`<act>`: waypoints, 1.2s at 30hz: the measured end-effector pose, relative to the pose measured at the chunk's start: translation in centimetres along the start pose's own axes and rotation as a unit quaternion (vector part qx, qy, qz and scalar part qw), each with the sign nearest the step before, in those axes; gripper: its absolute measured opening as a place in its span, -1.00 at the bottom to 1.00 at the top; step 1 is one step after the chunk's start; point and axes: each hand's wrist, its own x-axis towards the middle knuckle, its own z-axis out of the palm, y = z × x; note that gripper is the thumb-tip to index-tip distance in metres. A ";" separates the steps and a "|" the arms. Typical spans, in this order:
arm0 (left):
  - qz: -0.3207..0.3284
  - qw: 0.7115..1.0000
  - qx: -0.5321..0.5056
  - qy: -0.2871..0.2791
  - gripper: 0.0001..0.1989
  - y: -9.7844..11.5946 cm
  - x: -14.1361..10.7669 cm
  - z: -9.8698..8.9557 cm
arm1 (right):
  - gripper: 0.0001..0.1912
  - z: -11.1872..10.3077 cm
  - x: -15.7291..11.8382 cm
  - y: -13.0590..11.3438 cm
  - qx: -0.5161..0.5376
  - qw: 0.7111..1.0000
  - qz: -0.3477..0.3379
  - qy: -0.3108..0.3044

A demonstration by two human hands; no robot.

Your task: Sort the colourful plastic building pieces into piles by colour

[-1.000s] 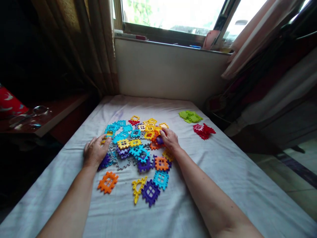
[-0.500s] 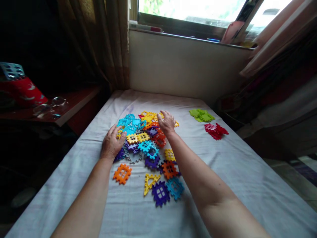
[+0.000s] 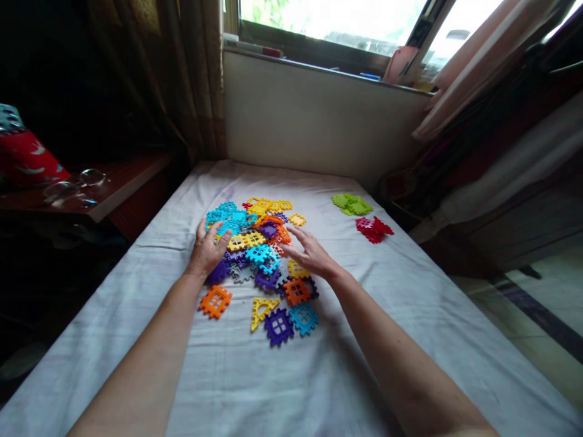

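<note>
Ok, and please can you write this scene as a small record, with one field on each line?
Left hand: at the left side of the mixed heap, grip unclear
Right hand: fingers spread, at the heap's right side
Heap: toothed flat pieces, several colours
Separate piles: green pile, red pile
Lone piece: orange square, near side
Surface: pale cloth

No readable lettering or numbers anywhere, though the dim areas remain uncertain.

Flat notched pieces [image 3: 257, 250], multicoloured, heaped on sheet [image 3: 228, 376].
</note>
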 end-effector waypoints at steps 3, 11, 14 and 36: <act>0.001 0.999 -0.010 -0.034 -0.37 0.8 -0.8 0.1 | 0.06 -1.0 -6.5 0.2 -0.041 0.989 -0.062 -0.129; 0.047 0.982 0.093 -0.157 -0.12 2.2 -5.5 -2.8 | 0.03 2.7 -8.6 -1.7 -0.144 0.985 -0.052 -0.079; 0.069 0.966 0.159 -0.189 -0.03 3.3 -8.7 -3.5 | -0.14 4.4 -5.9 -2.9 -0.130 0.991 -0.024 0.031; 0.114 0.986 0.063 0.100 -0.70 0.6 -9.5 -5.3 | -0.52 -0.1 -8.1 2.2 -0.036 0.949 0.234 0.208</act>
